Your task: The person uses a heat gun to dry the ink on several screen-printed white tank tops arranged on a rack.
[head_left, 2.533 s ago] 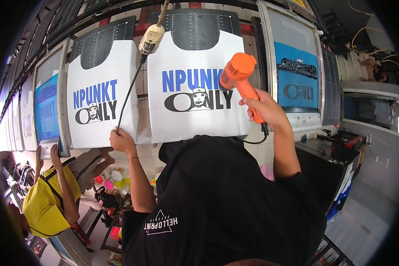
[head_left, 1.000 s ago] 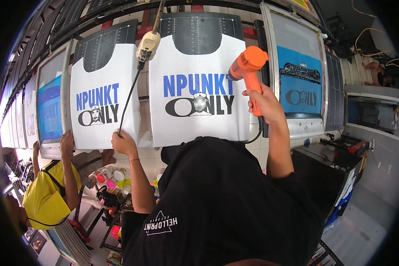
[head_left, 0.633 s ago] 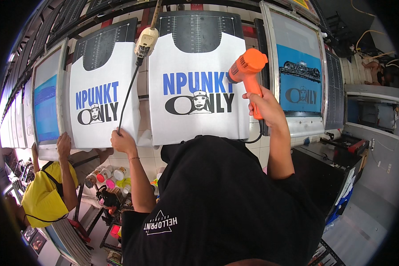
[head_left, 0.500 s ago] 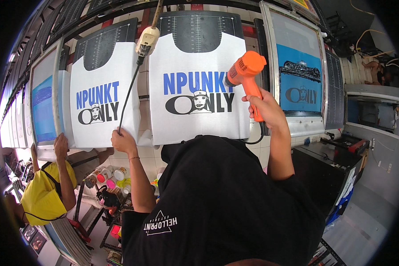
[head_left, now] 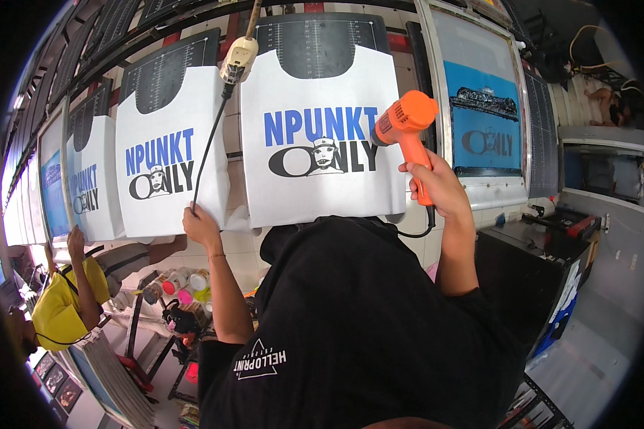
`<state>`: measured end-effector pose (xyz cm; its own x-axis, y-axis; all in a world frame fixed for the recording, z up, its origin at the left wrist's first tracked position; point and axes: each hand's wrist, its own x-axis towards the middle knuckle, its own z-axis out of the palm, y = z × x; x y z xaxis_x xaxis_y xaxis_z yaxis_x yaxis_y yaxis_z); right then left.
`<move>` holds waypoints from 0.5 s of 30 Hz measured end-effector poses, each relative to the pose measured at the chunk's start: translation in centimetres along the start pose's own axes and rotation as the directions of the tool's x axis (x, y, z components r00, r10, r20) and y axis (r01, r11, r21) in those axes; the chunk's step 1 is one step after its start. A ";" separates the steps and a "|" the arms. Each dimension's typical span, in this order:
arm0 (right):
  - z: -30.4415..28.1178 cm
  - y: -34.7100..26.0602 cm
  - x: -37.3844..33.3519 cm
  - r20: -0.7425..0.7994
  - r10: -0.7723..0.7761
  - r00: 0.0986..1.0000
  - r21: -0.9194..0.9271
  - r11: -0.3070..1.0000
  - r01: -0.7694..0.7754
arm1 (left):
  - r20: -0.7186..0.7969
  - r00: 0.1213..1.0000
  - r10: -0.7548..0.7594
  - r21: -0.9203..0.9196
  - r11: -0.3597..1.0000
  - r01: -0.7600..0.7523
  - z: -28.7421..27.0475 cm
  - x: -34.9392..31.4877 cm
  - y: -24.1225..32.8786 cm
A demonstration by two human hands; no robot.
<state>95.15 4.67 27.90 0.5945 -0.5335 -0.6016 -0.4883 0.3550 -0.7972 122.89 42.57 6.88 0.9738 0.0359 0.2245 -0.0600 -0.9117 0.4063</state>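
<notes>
An orange heat gun is gripped in my right hand, its nozzle pointing left over the right side of a white T-shirt with a blue and black print. My left hand is closed on a black power cord, which hangs from a cream socket above. That hand is beside the lower right corner of a second printed white T-shirt. Both shirts lie flat on dark pallets with white ruled markings. Another black cord runs from the heat gun's handle down behind my shirt.
To the right stands a screen frame with blue mesh and black ink. At the left, a person in yellow holds another screen frame beside a third printed shirt. Paint tubs and a black cabinet stand below.
My right hand has lowered the heat gun slightly and moved it a little right. The person in yellow has moved left with the screen frame, uncovering the third shirt. My left hand stays on the cord.
</notes>
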 end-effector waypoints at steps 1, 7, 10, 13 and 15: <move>0.1 0.1 -0.2 -0.009 -0.013 1.000 0.021 1.000 0.013 | -0.008 1.000 0.030 -0.043 0.999 -0.030 -0.1 0.0 -0.2; 2.8 0.3 -0.1 0.043 -0.024 0.999 0.069 0.997 0.021 | -0.017 0.997 0.077 -0.121 0.989 -0.079 -1.5 0.8 -2.4; 4.2 0.3 0.2 0.088 -0.002 0.996 0.045 0.999 -0.002 | -0.052 0.997 0.065 -0.120 0.990 -0.071 -2.5 2.0 -3.4; 5.8 -0.1 0.2 0.091 -0.009 0.996 0.030 1.000 0.006 | -0.055 0.998 0.032 -0.145 0.989 -0.040 -3.5 3.4 -4.8; 6.5 0.0 0.4 0.078 -0.013 0.997 0.028 1.000 0.010 | -0.060 0.998 0.009 -0.163 0.986 -0.019 -3.9 4.6 -6.0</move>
<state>99.48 9.43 27.31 0.6487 -0.4763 -0.5935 -0.4637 0.3711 -0.8046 126.85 49.81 8.92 0.9584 0.0523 0.2807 -0.1130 -0.8333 0.5411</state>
